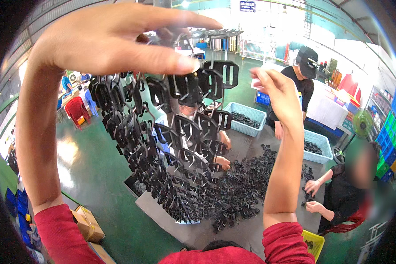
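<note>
Rows of black slotted buckles (189, 127) hang on wire hooks from a tall rack in front of me. My left hand (105, 44) reaches over the top of the rack, thumb and forefinger stretched apart. Its thumb tip lies by the uppermost buckles; whether it touches them I cannot tell, and some of its fingers are partly hidden. To the right of the rack my right hand (275, 88) is raised in the air, fingers loosely bent, with nothing visible in them. The nearest single piece to it is a top-row buckle (226, 75).
Below, a grey table (163, 211) bears a heap of loose black pieces (242, 189). Light-blue baskets (246, 112) of black parts stand at its far side. A person in a black cap (306, 66) and a seated person (352, 189) are at the right; another's hands show behind the rack.
</note>
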A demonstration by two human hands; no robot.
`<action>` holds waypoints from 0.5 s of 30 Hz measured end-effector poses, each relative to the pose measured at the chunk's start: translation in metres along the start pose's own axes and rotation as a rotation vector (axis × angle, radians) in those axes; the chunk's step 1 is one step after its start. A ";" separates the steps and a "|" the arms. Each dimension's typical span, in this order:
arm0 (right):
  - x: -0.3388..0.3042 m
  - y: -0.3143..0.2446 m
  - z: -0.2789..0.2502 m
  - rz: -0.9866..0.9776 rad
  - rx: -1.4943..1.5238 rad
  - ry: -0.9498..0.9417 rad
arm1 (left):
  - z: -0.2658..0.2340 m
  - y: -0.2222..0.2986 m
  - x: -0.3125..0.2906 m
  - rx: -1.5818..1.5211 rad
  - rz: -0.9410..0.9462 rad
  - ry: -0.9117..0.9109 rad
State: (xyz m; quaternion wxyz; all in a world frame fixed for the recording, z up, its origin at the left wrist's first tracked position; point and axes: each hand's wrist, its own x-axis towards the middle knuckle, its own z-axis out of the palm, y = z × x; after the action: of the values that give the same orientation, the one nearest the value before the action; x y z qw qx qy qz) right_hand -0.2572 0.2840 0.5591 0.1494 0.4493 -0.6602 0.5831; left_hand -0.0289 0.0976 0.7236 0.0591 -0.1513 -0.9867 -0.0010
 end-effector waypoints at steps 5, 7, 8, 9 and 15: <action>0.007 -0.042 0.046 -0.225 0.947 -0.380 | 0.003 -0.007 -0.005 0.047 0.129 0.076; 0.012 -0.048 0.058 -0.220 1.149 -0.566 | 0.006 -0.006 -0.005 0.049 0.184 0.073; 0.015 -0.048 0.063 -0.221 1.205 -0.600 | 0.007 -0.002 -0.005 -0.078 0.081 -0.016; 0.016 -0.046 0.067 -0.198 1.271 -0.585 | 0.007 0.002 -0.007 0.019 0.145 -0.008; 0.012 -0.017 0.057 -0.188 1.342 -0.364 | -0.002 0.046 -0.025 -0.116 -0.045 -0.045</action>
State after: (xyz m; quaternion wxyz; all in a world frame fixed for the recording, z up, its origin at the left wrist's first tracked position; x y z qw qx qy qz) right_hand -0.2325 0.2289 0.5628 -0.2232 0.5902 -0.1306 0.7647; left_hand 0.0083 0.1339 0.7216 0.0277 -0.1323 -0.9892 -0.0561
